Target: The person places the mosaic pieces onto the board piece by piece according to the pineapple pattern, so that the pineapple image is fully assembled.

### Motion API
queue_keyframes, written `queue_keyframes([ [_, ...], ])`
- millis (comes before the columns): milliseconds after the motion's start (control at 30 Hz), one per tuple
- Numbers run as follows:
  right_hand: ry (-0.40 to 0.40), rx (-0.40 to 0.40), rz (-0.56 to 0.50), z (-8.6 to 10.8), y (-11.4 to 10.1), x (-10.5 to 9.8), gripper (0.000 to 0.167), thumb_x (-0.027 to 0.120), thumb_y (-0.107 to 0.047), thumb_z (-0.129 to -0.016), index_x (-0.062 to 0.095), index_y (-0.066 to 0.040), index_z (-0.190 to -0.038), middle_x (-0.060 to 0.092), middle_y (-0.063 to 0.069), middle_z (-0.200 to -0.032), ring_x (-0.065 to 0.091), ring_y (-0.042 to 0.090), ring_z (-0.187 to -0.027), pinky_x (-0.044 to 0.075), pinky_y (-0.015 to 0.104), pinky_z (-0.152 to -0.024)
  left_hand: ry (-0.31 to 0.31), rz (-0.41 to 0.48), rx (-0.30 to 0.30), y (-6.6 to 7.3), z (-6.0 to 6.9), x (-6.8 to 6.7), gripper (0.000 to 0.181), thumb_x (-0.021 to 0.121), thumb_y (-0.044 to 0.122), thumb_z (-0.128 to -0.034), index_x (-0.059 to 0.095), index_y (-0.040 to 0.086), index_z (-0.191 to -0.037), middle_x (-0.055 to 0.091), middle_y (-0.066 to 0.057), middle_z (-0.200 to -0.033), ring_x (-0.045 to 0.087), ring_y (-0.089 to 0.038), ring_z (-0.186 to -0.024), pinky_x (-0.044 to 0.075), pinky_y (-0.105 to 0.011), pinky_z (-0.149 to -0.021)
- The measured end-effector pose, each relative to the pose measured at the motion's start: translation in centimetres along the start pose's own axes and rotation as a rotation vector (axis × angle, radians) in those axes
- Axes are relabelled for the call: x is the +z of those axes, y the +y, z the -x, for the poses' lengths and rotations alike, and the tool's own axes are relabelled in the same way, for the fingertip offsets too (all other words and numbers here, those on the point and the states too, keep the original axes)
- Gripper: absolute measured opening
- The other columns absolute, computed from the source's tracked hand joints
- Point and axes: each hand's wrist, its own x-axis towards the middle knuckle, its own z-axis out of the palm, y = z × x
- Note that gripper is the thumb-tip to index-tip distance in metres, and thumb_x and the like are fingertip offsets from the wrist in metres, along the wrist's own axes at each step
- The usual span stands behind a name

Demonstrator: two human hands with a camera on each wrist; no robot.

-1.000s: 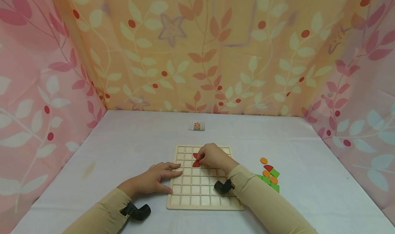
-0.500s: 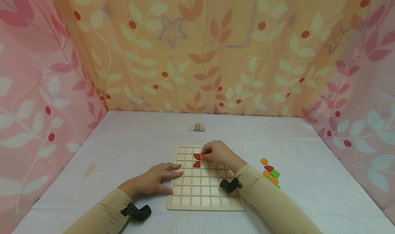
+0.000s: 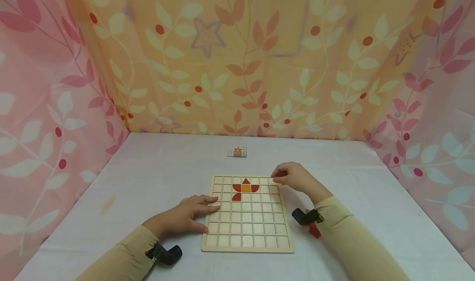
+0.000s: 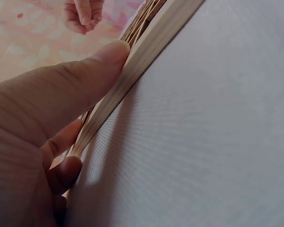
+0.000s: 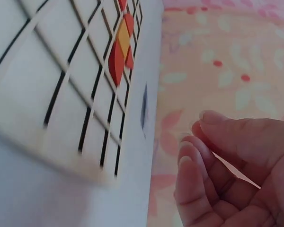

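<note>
On gridded wooden board (image 3: 248, 227), 3 red quarter-rounds (image 3: 255, 188); left hand (image 3: 182, 215), fingers spread; right hand (image 3: 298, 180), fingers loosely curled.

We can read no text, label, brand or number in any of the three views. The small card (image 3: 237, 151) near the back of the table (image 3: 170, 159) bears a printed grid with a red and yellow figure; any lettering on it is too small for us to make out.
</note>
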Motion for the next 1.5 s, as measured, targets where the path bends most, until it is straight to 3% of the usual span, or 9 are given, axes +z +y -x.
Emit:
queue_keyframes([
  [400,-0.012,0.213,0.02,2.4,6.1,-3.3,0.014,0.067,-0.017,-0.083,0.069,-0.009,-0.093,0.063,0.001,-0.086,0.052,0.018,-0.075,0.044,0.03,-0.064,0.0,-0.002,0.005,-0.1,0.0,0.0,0.068,0.064,0.055,-0.0747,0.046,0.029,-0.135,0.031,0.005,-0.146,0.027,-0.024,-0.131,0.02,-0.054,-0.098],
  [667,-0.024,0.298,0.028,3.7,9.3,-4.1,0.011,0.069,-0.015,-0.08,0.063,-0.006,-0.083,0.057,0.003,-0.074,0.049,0.018,-0.069,0.041,0.029,-0.059,0.001,-0.007,0.004,-0.1,0.0,0.0,0.068,0.063,0.056,-0.0749,0.045,0.03,-0.135,0.031,0.005,-0.146,0.027,-0.025,-0.131,0.02,-0.054,-0.097],
  [900,-0.07,0.409,0.0,4.3,10.1,-4.1,0.022,0.072,-0.018,-0.077,0.056,-0.005,-0.085,0.054,0.006,-0.074,0.049,0.018,-0.067,0.041,0.028,-0.06,-0.004,-0.005,-0.009,0.0,0.0,0.0,0.068,0.064,0.056,-0.0744,0.045,0.031,-0.135,0.031,0.007,-0.146,0.025,-0.025,-0.132,0.019,-0.054,-0.098],
  [1300,-0.039,0.39,0.018,4.8,10.0,-4.0,0.023,0.074,-0.014,-0.076,0.053,-0.004,-0.075,0.052,0.004,-0.067,0.048,0.018,-0.063,0.041,0.028,-0.059,-0.001,0.002,-0.007,0.1,0.0,0.0,0.068,0.063,0.055,-0.0751,0.045,0.03,-0.135,0.031,0.006,-0.146,0.025,-0.026,-0.132,0.018,-0.055,-0.099],
  [1500,-0.042,0.397,0.021,4.7,10.0,-4.0,0.023,0.074,-0.013,-0.075,0.054,-0.003,-0.081,0.054,0.005,-0.071,0.051,0.018,-0.065,0.043,0.028,-0.061,0.01,-0.01,0.005,-0.1,0.0,0.2,0.068,0.063,0.056,-0.0751,0.045,0.03,-0.135,0.031,0.005,-0.146,0.027,-0.026,-0.131,0.02,-0.055,-0.097],
])
